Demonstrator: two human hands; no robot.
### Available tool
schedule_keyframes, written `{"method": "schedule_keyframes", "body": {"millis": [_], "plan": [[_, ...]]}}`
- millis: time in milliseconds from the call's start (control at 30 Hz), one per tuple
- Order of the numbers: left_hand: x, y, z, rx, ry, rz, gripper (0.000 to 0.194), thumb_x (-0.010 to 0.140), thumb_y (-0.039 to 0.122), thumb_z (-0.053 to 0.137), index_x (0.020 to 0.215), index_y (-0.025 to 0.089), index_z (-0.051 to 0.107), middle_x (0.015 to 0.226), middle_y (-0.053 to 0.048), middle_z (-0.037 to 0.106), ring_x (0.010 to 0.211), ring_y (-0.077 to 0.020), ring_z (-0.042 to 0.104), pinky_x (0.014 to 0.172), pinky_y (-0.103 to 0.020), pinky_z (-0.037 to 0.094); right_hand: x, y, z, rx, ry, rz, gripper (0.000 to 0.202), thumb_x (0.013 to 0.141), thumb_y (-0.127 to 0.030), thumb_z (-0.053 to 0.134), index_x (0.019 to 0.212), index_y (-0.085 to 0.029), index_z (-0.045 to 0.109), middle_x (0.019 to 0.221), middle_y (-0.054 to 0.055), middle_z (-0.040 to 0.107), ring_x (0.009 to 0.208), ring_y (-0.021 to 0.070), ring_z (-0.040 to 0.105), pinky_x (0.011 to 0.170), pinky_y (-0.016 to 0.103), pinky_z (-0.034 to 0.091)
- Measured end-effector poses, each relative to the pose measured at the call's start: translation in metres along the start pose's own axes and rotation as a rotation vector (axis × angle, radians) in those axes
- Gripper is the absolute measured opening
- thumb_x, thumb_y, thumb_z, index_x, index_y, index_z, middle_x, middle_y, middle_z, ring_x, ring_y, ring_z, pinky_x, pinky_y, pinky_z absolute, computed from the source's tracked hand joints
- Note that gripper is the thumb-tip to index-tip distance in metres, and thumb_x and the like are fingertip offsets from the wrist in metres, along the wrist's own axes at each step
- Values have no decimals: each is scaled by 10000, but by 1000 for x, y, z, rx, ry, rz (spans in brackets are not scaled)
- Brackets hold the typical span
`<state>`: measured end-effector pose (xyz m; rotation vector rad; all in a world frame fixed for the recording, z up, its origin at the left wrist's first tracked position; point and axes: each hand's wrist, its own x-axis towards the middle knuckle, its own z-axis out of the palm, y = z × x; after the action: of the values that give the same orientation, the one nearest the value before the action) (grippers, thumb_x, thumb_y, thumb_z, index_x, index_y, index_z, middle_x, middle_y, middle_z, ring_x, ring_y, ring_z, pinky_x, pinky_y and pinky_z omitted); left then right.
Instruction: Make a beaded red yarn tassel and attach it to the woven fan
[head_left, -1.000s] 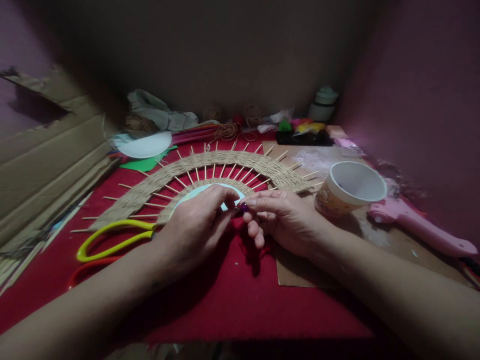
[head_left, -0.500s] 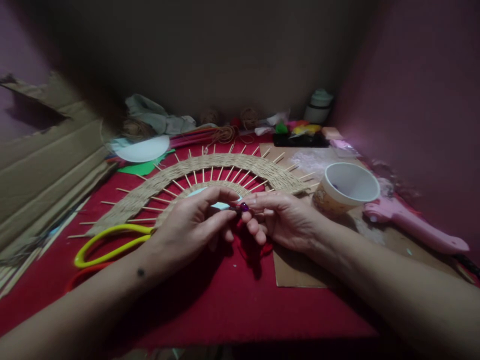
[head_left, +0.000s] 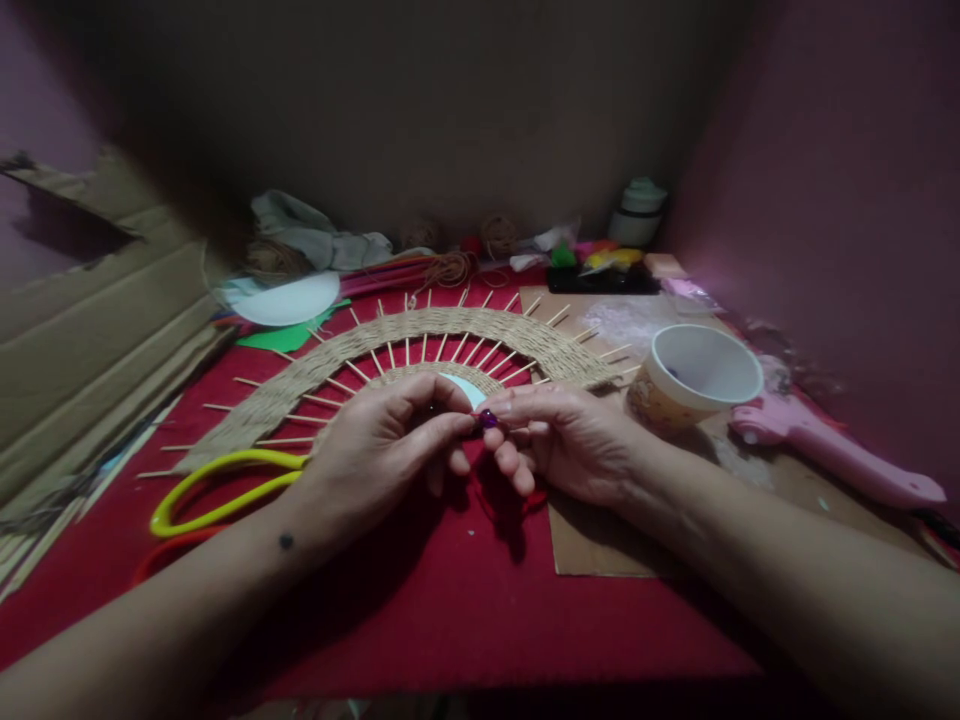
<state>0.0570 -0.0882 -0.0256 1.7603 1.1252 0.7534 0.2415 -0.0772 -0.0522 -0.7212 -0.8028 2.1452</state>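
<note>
Purple bead (head_left: 488, 419) was btwn the two hands, above the bench (head_left: 450, 620) w/ its red cloth, just on the near side of the woven half-ring (head_left: 450, 320) & left of the paper cup (head_left: 651, 402). R hand (head_left: 559, 435): grip closed on the bead, thumb & index fingertips pinching it, other fingers curled loosely. L hand (head_left: 401, 430): grip pinched too, thumb vs. index, on a thin red strand (head_left: 475, 414) that ran to the bead.

Cup had a printed pic on its side, brown/orange; any lettering too blurry to read. It stood upright on the cardboard sheet (head_left: 600, 550), white inside, w/ a small dark purple bit visible nr the L inner wall. Pink glue gun (head_left: 840, 455) lay just R of it, no. or name on it n/legible.

At the back, a black tray (head_left: 559, 280) held green, pink & yellow items, details unclear. Lidded bottle (head_left: 637, 225), pale w/ a dark band, stood behind; contents hidden. Clear plastic (head_left: 619, 322) lay crumpled on the cardboard. Scissors (head_left: 225, 460), yellow/red handles, were partly under the L forearm.
</note>
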Motion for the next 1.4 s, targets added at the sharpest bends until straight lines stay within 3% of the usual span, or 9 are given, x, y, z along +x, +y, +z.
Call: {"method": "schedule_keyframes", "body": {"millis": [533, 1067, 1300, 1400], "plan": [[-2, -3, -2, 249, 46, 82, 147, 890, 295, 536, 849, 183, 621, 634, 18, 675, 544, -101, 617, 513, -196, 488, 1, 2, -2, -3, -27, -2, 84, 755, -108, 607, 795, -60, 664, 601, 44, 655, 456, 138, 608, 400, 230, 509], [-2, -7, 0, 216, 62, 111, 126, 885, 273, 558, 863, 177, 637, 613, 25, 681, 530, -92, 650, 497, -160, 505, 1, 5, -3, -13, -77, -43, 82, 757, -102, 615, 834, -89, 639, 609, 34, 658, 469, 136, 619, 409, 228, 526], [-3, -10, -2, 133, -2, 114, 204, 875, 265, 564, 1060, 184, 595, 854, -27, 718, 667, -142, 693, 608, -252, 575, 1, 5, -2, -12, -75, -53, 78, 765, -73, 569, 814, -86, 628, 601, 36, 654, 454, 134, 615, 401, 226, 525], [-3, -11, -2, 145, -4, 113, 195, 882, 268, 551, 1057, 190, 586, 828, -20, 710, 641, -138, 683, 601, -258, 574, 1, 5, -2, -15, -72, -47, 78, 765, -75, 565, 812, -88, 627, 601, 34, 650, 454, 134, 613, 400, 227, 526]]}}
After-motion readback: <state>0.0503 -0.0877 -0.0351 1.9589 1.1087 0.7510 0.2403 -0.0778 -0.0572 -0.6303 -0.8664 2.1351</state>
